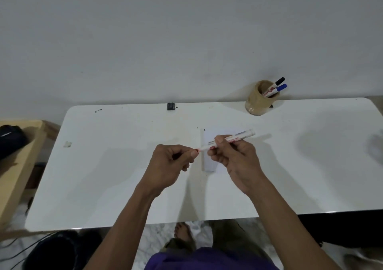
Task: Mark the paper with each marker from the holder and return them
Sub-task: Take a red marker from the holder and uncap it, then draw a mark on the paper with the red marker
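Observation:
My right hand (236, 160) grips a white red-ink marker (240, 136), barrel slanting up to the right, red tip pointing left. My left hand (172, 164) is closed at the tip end, pinching what looks like the red cap (195, 150) just off the tip. Both hands hover above the white table (103, 176). A small white paper (209, 162) lies on the table under my right hand, partly hidden. The tan round holder (257, 102) stands at the back right edge with a black-capped marker (279, 81) and a blue-capped marker (281, 87) leaning in it.
A small dark block (170, 106) sits at the table's back edge by the wall. A scrap of tape (67, 144) lies at the left. A wooden bench with a black object (12, 141) stands left of the table. My bare foot (182, 231) shows below the front edge.

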A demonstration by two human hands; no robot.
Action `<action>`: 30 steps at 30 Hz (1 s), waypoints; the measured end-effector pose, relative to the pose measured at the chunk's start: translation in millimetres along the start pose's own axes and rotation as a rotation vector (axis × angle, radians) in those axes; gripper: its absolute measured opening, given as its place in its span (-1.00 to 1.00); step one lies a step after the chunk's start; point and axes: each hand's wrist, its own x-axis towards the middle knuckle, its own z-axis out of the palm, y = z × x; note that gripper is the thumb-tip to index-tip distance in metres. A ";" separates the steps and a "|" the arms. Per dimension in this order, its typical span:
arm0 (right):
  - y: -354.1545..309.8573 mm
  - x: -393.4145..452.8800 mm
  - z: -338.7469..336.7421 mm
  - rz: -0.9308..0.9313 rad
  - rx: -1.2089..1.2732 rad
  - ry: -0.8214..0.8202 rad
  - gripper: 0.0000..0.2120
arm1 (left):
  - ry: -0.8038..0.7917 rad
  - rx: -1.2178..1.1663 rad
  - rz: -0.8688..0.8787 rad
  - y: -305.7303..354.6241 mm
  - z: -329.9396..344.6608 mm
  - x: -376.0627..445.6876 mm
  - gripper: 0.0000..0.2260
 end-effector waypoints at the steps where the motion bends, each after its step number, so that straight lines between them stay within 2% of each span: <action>1: -3.1 6.6 -3.1 0.002 0.050 0.034 -0.89 | 0.016 -0.013 -0.025 -1.7 -1.8 5.7 -0.87; 5: -16.8 36.5 -20.2 -0.014 0.061 0.121 -0.87 | 0.145 0.130 -0.092 -12.7 -3.2 37.9 -0.94; 9: -17.3 59.5 -30.0 0.006 0.017 0.137 -0.87 | 0.311 0.356 -0.088 -15.9 5.4 79.8 -0.90; 18: -9.3 87.9 -47.8 0.054 -0.065 0.161 -0.90 | 0.317 0.687 -0.111 -33.8 16.4 156.2 -0.87; 23: -7.3 97.7 -54.2 0.063 -0.073 0.165 -0.91 | 0.295 0.725 -0.162 -38.3 16.4 164.0 -0.86; 25: -5.8 99.6 -54.9 0.057 -0.083 0.160 -0.92 | 0.310 0.732 -0.178 -34.7 18.6 160.1 -0.77; 28: -2.7 101.7 -55.7 0.022 -0.112 0.177 -0.85 | 0.459 0.700 -0.178 -27.8 23.9 141.4 -0.59; 30: -0.3 103.7 -57.3 -0.011 -0.132 0.193 -0.80 | 0.542 0.659 -0.048 -30.3 31.9 123.5 -0.61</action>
